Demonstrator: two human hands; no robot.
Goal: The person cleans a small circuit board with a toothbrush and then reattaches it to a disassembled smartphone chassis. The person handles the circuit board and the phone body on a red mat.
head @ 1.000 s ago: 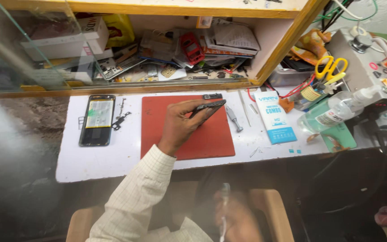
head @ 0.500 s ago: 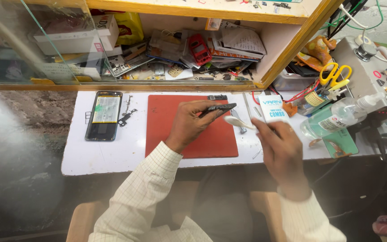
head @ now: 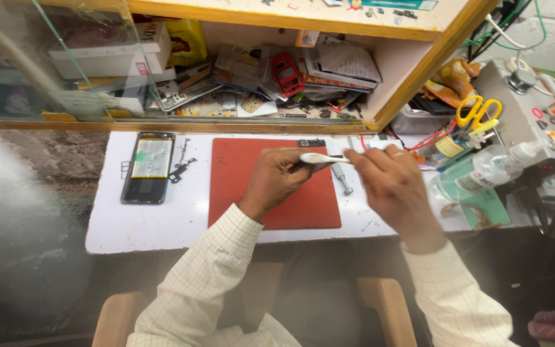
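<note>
— Since half a second ago, what has shifted?

— Both hands have come together over the red mat (head: pixel 271 205). Earlier the right hand (head: pixel 390 186) was still off to the side near the white and blue box; now it has closed in on the left hand (head: pixel 277 180), and a white brush-like tool (head: pixel 321 158) spans the gap between them.

— Who holds that tool?

— Its pale head lies at the left hand's fingertips, its thin handle runs to the right hand's fingers, which are pinched on it. The left hand is curled shut around something small and dark; what it is I cannot tell.

— And where is all this?

— Just above the mat's upper right part, on the white worktop (head: pixel 162 225). A small metal screwdriver (head: pixel 342 178) lies at the mat's right edge, under the hands.

— Further out?

— A phone with its back off (head: pixel 149 167) lies well to the left, small dark parts (head: pixel 178 172) beside it. To the right stand a clear bottle (head: pixel 483 177) and yellow scissors (head: pixel 476 110). A cluttered wooden shelf (head: pixel 258 83) runs behind.
</note>
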